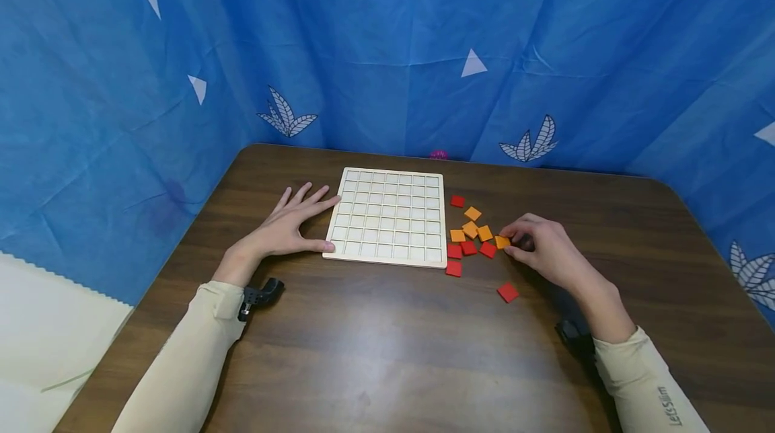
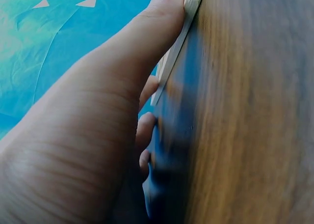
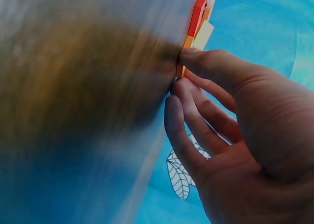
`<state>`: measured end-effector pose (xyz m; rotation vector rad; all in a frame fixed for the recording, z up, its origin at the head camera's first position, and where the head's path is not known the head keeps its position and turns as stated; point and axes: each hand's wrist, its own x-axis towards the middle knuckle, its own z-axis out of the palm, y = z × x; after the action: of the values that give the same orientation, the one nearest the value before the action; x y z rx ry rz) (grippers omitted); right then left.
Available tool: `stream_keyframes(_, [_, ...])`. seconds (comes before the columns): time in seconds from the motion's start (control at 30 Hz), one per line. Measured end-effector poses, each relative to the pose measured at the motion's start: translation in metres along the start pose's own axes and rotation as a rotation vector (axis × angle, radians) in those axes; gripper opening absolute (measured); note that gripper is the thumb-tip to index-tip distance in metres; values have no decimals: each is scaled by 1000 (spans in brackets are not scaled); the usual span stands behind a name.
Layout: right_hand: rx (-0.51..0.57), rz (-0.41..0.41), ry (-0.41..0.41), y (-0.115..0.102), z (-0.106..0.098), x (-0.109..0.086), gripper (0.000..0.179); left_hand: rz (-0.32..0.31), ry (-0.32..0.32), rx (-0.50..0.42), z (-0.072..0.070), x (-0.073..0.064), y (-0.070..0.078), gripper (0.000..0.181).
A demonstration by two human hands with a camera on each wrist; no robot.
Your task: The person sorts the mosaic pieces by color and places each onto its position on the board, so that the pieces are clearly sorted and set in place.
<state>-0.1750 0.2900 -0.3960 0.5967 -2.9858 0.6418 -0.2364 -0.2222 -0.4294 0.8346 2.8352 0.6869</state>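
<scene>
A pale wooden grid board [image 1: 387,263] lies flat on the table. My left hand [image 1: 289,226] is spread at its left side, the thumb on the near left corner and a fingertip at the left edge. In the left wrist view the thumb of that hand [image 2: 113,76] rests against the board's edge [image 2: 171,57]. To the right of the board my right hand [image 1: 547,248] pinches an orange square tile [image 1: 502,242] between thumb and fingers. The right wrist view shows the thumb of this hand [image 3: 235,111] on the orange tile [image 3: 180,69], low at the tabletop.
Several orange tiles [image 1: 470,229] and red tiles [image 1: 469,247] lie loosely between the board and my right hand. One red tile [image 1: 507,292] sits apart, nearer to me. A blue patterned curtain [image 1: 375,50] hangs behind the brown wooden table [image 1: 375,345].
</scene>
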Motion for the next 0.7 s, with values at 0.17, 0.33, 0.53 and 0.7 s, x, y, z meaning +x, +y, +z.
stream_keyframes(0.17, [-23, 21, 11, -1, -2, 2, 23, 5, -3, -5, 0, -1, -1, 100])
stream_keyframes(0.33, [-17, 17, 24, -4, -4, 9, 22, 9, -4, -10, -1, -1, 1, 100])
stream_keyframes(0.53, [16, 6, 36, -23, 0, 30, 22, 12, -9, -14, 2, 0, 0, 100])
stream_keyframes(0.7, [38, -41, 58, -46, 6, 51, 21, 21, -4, -15, 1, -1, -1, 100])
